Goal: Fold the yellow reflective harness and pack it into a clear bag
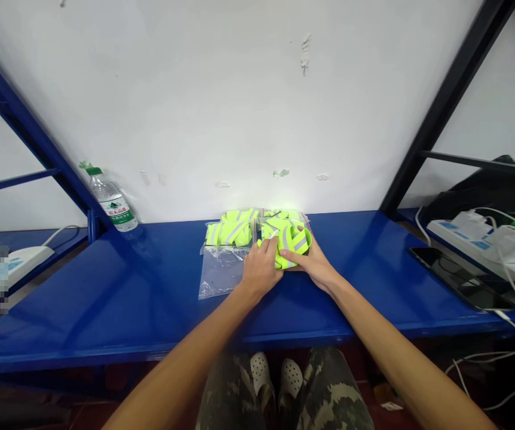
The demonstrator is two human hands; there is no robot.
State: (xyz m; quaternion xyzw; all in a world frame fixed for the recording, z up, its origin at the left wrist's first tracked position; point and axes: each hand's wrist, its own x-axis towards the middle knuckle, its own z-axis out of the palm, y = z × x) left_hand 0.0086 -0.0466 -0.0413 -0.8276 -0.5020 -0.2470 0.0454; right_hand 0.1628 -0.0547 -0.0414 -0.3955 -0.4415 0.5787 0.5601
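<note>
Both my hands are closed around a bundled neon-yellow reflective strap (294, 239) with silvery stripes, just above the blue table (163, 286). My left hand (261, 266) grips its left side with bent fingers. On the right side my right hand (312, 260) holds it, thumb laid across the front. Beside my left hand lies a clear plastic bag (221, 272), flat on the table. Bagged yellow straps (228, 233) are stacked behind it, and more bagged straps (282, 214) sit behind the bundle, partly hidden by it.
A water bottle (113, 200) with a green cap leans by the wall at the back left. A dark tablet (459, 278) with a white cable lies at the right end. Power strips (481, 242) and cables crowd the far right; another power strip (28, 263) is at left.
</note>
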